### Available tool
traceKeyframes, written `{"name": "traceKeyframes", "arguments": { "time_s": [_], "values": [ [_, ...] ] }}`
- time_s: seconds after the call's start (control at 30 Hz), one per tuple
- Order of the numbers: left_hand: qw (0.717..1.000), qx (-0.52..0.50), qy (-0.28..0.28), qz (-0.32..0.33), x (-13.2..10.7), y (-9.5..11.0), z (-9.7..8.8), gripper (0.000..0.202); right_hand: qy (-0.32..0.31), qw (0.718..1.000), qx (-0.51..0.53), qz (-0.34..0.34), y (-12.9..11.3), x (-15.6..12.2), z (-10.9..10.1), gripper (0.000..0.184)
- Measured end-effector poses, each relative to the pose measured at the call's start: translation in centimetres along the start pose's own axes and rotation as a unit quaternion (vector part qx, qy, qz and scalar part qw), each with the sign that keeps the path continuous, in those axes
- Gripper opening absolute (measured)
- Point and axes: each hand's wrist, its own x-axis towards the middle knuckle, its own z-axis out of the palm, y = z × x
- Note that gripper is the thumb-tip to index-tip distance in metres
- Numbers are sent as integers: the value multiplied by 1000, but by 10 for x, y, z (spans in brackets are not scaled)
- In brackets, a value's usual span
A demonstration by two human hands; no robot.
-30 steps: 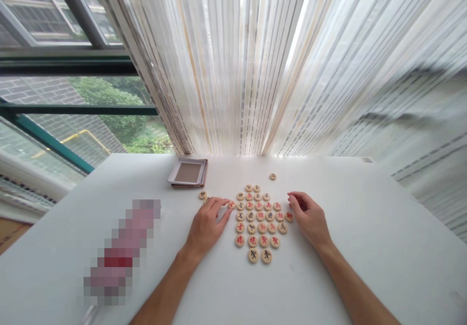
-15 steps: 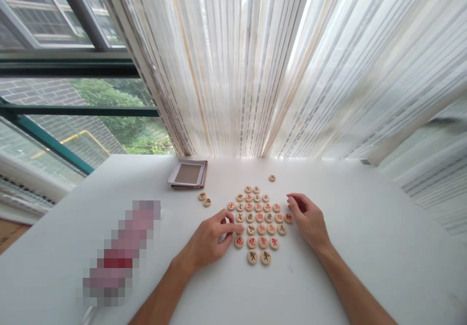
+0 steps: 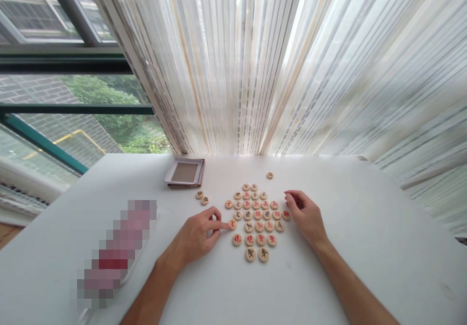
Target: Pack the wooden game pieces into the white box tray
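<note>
Several round wooden chess discs (image 3: 255,215) with red or black characters lie in rows on a white table (image 3: 365,227). My left hand (image 3: 197,235) rests at the left of the group, fingers curled, its index fingertip pressing a red-marked disc (image 3: 232,224) at the group's left edge. My right hand (image 3: 304,215) sits at the right edge of the group, fingers curled inward, touching the outer discs near a red-marked one (image 3: 286,214). Nothing shows in its fingers.
Two discs (image 3: 202,197) lie apart on the left and a lone disc (image 3: 269,175) at the back. A shallow cardboard box (image 3: 184,172) sits near the curtain (image 3: 273,62). A blurred-out object (image 3: 116,252) lies on the left. The window (image 3: 65,101) is left.
My left hand drew back toward me and to the left, sliding a red-marked disc out of the left side of the group. My right hand barely moved.
</note>
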Motion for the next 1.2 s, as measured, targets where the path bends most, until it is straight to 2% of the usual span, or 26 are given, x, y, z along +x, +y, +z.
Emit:
{"name": "traceKeyframes", "arguments": {
  "time_s": [0.2,0.43,1.2],
  "values": [
    [999,19,20,-28,-2,-9,-5,42,-2,1000,2,-3,2,0,0,27],
    [999,21,12,-45,-1,-10,-4,47,-1,1000,2,-3,3,1,1,27],
    [999,15,19,-33,-1,-10,0,47,-1,1000,-5,-3,2,1,0,29]
  ]
}}
